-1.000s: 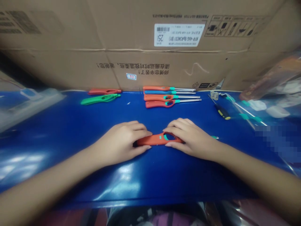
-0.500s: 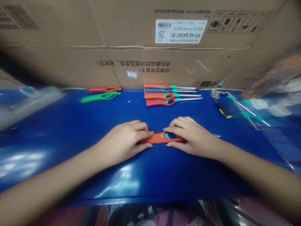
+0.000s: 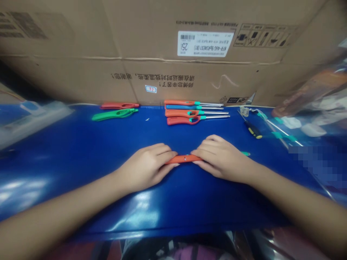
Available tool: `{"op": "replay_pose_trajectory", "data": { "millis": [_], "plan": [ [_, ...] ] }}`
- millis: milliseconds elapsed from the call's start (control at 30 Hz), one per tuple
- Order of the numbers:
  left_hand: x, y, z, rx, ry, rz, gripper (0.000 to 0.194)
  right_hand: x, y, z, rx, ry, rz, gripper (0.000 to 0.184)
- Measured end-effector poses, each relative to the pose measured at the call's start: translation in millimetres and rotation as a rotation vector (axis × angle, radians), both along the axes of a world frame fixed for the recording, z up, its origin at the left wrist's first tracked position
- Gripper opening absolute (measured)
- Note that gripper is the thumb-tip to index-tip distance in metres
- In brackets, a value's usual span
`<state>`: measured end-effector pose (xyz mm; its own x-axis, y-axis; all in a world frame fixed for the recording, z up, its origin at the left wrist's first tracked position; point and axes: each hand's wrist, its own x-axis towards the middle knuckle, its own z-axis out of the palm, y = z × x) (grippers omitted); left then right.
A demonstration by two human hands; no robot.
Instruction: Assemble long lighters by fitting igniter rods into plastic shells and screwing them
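Observation:
An orange lighter handle point(image 3: 187, 158) is held just above the blue table, its narrow edge turned up. My left hand point(image 3: 151, 162) pinches its left end between thumb and fingers. Round the right end my right hand point(image 3: 217, 157) is closed, hiding most of that part. A bit of teal point(image 3: 246, 154) shows beyond my right wrist; what it belongs to is hidden. Behind my hands lie several long-necked lighters side by side, among them a red one point(image 3: 183, 120) and a blue one point(image 3: 180, 107).
A green handle shell point(image 3: 114, 114) and a red one point(image 3: 119, 105) lie at the back left. Toward the right are a black-and-yellow screwdriver point(image 3: 253, 130) and metal rods point(image 3: 282, 128) with teal parts. A cardboard box point(image 3: 89, 83) stands along the back of the blue table point(image 3: 67, 151).
Both hands have rolled the orange handle from its broad side onto its narrow edge, so its trigger opening no longer shows. The camera view has shifted slightly.

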<state>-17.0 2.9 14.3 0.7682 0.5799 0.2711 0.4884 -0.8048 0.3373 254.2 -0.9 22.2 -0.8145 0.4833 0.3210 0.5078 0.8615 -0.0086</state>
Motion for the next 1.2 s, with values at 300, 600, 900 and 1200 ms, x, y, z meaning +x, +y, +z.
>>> {"op": "replay_pose_trajectory", "data": {
  "millis": [300,600,900,1200],
  "plan": [
    [0,6,-1.5,-0.036,-0.082,-0.021,0.026,7,5,-0.9,-0.047,0.118,-0.029,0.02],
    [-4,10,-2.3,-0.035,-0.155,0.016,0.024,14,10,4.3,-0.074,0.177,-0.129,0.014],
    [17,-8,12.4,-1.237,-0.635,0.339,0.041,8,5,2.6,-0.047,0.103,-0.019,0.038],
    [9,-14,9.9,-0.394,-0.214,0.043,0.031,1,-4,-3.3,-0.095,0.161,0.097,0.028]
  ]
}}
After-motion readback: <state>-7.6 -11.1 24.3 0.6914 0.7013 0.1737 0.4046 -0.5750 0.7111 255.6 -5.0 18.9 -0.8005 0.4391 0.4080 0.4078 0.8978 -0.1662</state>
